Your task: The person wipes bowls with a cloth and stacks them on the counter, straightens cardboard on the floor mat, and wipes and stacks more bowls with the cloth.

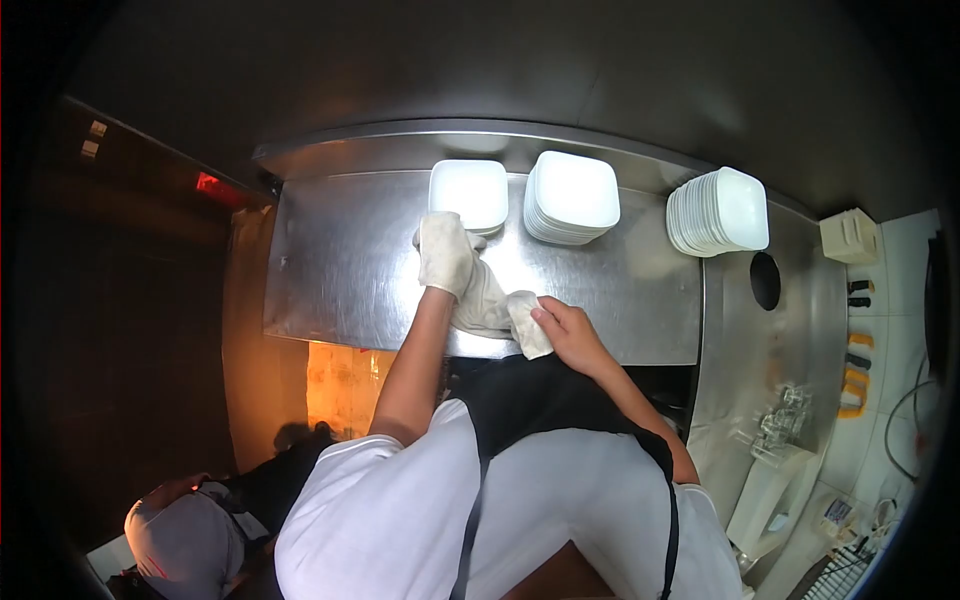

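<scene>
A pale, off-white cloth [482, 298] stretches between my two hands over the steel counter. It covers my left hand [439, 290] up to the wrist, so the fingers there are hidden. My right hand [570, 335] grips the other end of the cloth near the counter's front edge, thumb on top. Just beyond my left hand stands a low stack of white square dishes [468, 195], partly hidden by the cloth. To its right is a taller stack of white square dishes [572, 195].
A third dish stack [718, 212] leans at the counter's right, near a round dark hole [765, 281]. The steel counter [340, 260] meets a raised back ledge. Yellow-handled tools [855, 385] hang on the right wall. Another person [190, 540] is at lower left.
</scene>
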Available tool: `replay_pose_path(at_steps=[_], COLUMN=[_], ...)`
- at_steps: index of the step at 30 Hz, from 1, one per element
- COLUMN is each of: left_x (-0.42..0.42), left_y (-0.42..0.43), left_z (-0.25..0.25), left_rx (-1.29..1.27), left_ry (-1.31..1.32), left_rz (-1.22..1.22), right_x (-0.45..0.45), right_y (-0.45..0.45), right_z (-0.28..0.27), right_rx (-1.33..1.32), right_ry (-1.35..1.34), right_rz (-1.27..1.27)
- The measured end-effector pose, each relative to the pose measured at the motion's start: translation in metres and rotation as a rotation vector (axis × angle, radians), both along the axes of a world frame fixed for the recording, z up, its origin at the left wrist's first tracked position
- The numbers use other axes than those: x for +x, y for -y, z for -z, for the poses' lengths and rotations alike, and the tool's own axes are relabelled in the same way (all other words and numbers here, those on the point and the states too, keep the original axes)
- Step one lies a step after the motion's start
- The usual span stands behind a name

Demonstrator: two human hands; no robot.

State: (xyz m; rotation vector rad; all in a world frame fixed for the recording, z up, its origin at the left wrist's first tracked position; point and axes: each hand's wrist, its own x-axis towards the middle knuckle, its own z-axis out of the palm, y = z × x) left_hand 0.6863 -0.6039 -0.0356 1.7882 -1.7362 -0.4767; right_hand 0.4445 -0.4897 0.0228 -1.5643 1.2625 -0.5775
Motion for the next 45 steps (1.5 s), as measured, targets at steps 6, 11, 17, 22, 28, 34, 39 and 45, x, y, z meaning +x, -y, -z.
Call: replay_pose_path(at_steps=[6,11,17,22,28,34,39,45], left_x=[0.01,0.021,0.038,0.058,-0.005,-0.032,-0.037,-0.018], left_y=[-0.021,-0.043,-0.081,-0.103,-0.082,-0.061,-0.079,-0.091], left_z=[-0.036,-0.052,-0.135,-0.088,-0.131,-0.146,-0.17,-0.181], left_rx=[0.164,0.197,-0.15,-0.124,-0.236,-0.124,0.1,-0.213], left_ry=[-0.527,-1.397,-0.234,-0.283,-0.127,-0.592,-1.488,-0.39], left_rz=[-0.016,-0.318,-0.114,-0.388,-0.149,0.285,0.162,0.3], right_x=[-0.002,-0.022,-0.072,-0.075,-0.082,-0.045,-0.01,-0.008], right_y=[0.018,0.07,0.137,0.145,0.147,0.066,0.024,0.038], right_z=[-0.026,-0.033,-0.014,-0.01,-0.039,-0.059,-0.094,-0.093], right_rx=[-0.085,-0.85,-0.723,-0.42,0.157,-0.328,-0.95,-0.372], right_ry=[-0.215,-0.414,-0.515,-0.156,0.701,0.157,-0.231,0.193], right_rz=[-0.088,0.087,-0.18,0.166,0.551,0.397,-0.266,0.073])
